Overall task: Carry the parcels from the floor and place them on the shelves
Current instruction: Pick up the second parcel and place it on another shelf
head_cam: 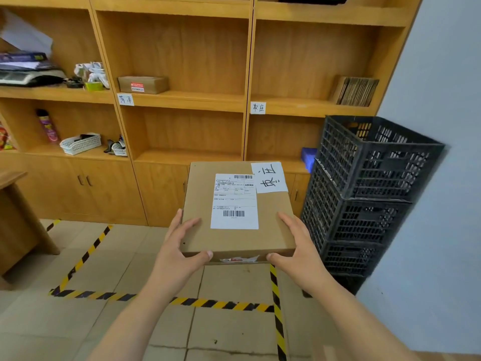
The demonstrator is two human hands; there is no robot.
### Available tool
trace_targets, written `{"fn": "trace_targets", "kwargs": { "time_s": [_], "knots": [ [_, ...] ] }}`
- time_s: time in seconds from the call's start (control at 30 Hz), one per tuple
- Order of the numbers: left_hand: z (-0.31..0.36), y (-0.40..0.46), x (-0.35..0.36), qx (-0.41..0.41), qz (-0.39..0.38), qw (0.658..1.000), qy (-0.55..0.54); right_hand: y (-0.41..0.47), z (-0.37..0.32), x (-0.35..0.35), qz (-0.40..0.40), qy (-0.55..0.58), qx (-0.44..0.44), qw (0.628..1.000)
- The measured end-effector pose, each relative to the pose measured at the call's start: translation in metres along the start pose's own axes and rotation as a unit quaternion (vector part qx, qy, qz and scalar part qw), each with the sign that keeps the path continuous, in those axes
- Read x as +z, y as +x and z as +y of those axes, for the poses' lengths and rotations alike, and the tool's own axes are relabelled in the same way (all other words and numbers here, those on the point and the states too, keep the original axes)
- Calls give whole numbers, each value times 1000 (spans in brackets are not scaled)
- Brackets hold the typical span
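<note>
A flat brown cardboard parcel with a white shipping label and a handwritten paper tag is held level in front of me, above the floor. My left hand grips its near left corner, thumb on the front edge. My right hand grips its near right corner the same way. The wooden shelves stand straight ahead, with handwritten paper tags on their front edges. One small brown parcel lies on the middle shelf at the left.
Stacked black plastic crates stand at the right against the wall. A wooden desk corner juts in at the left. Yellow-black tape marks a rectangle on the tiled floor. The left shelves hold baskets, a spray can and papers. A blue item lies on the lower right shelf.
</note>
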State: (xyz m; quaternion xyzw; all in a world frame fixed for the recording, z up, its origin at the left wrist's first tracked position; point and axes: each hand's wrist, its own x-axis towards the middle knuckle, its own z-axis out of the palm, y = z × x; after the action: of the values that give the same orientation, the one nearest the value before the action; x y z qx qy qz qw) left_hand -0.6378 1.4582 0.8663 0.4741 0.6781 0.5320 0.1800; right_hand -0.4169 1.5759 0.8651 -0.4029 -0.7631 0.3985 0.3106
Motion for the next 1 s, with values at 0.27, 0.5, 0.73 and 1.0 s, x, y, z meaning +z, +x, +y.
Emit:
{"fn": "trace_targets", "kwargs": {
  "time_s": [0.27, 0.5, 0.73, 1.0],
  "knots": [
    [-9, 104, 54, 6, -8, 1000, 10, 105, 40, -26, 8, 20, 15, 1000],
    [-34, 224, 103, 17, -30, 999, -32, 214, 71, -46, 39, 8, 27, 999],
    [-41, 373, 143, 38, -45, 997, -51, 352, 88, -70, 72, 9, 21, 997],
    [-43, 498, 206, 56, -56, 996, -37, 471, 126, -112, 87, 8, 24, 996]
  ]
}}
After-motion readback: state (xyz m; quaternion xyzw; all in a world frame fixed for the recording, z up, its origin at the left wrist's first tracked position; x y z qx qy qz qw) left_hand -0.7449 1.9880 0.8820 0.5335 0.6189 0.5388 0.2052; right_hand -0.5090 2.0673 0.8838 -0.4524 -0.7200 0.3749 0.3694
